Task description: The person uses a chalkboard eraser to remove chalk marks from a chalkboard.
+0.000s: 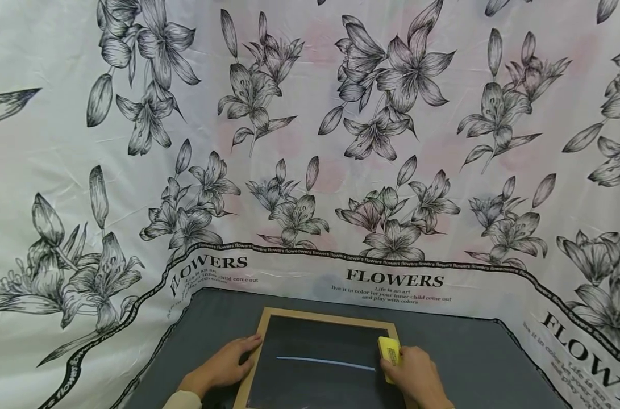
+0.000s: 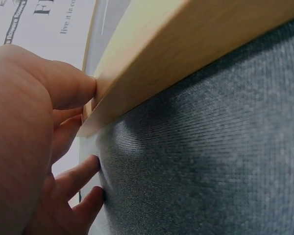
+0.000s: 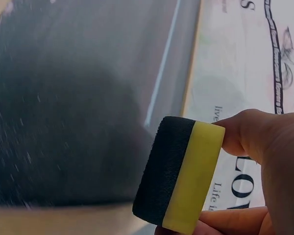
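Note:
A small chalkboard (image 1: 310,389) in a light wooden frame lies on the dark table, with one pale blue chalk line (image 1: 325,362) drawn across it. My left hand (image 1: 225,363) rests at the frame's left side. In the left wrist view, its thumb and nearest fingers touch the wooden frame (image 2: 137,63), while other fingers (image 2: 78,178) spread on the cloth. At the board's right edge, my right hand (image 1: 419,378) grips a yellow chalkboard eraser (image 1: 390,352). The right wrist view shows the eraser's black felt side (image 3: 164,169) facing the board, beyond the line's end.
Dark grey cloth (image 1: 458,346) covers the table around the board. White curtains (image 1: 289,130) printed with black flowers hang behind and on both sides, close along the table's edges. Small pale specks (image 3: 27,156) dot the board's surface in the right wrist view.

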`<action>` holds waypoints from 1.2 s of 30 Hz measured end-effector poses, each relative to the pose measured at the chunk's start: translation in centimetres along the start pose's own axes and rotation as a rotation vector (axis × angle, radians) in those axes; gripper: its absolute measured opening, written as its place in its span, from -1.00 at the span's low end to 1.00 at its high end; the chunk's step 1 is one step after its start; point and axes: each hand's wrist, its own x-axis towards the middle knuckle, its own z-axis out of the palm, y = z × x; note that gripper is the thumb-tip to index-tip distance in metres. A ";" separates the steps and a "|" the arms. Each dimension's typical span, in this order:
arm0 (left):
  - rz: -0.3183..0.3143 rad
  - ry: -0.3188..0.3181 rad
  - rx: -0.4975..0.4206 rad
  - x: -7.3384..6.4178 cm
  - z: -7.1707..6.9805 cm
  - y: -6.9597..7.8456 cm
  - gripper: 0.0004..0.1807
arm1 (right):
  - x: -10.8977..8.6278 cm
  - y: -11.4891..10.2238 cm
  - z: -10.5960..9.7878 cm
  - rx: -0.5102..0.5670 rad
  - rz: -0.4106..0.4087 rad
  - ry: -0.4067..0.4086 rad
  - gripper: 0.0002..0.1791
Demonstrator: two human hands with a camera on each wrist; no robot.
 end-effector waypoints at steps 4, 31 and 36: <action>0.016 0.022 -0.011 0.2 0.4 -0.5 -0.38 | -0.1 -0.1 0.8 -0.029 0.011 -0.015 -0.49; -0.004 0.045 -0.073 0.6 1.5 -2.0 -0.38 | -0.7 -2.8 3.0 -0.109 0.082 -0.037 -0.46; 0.008 0.053 -0.063 0.5 1.5 -2.0 -0.38 | -0.7 -3.8 3.5 -0.109 0.071 -0.027 -0.46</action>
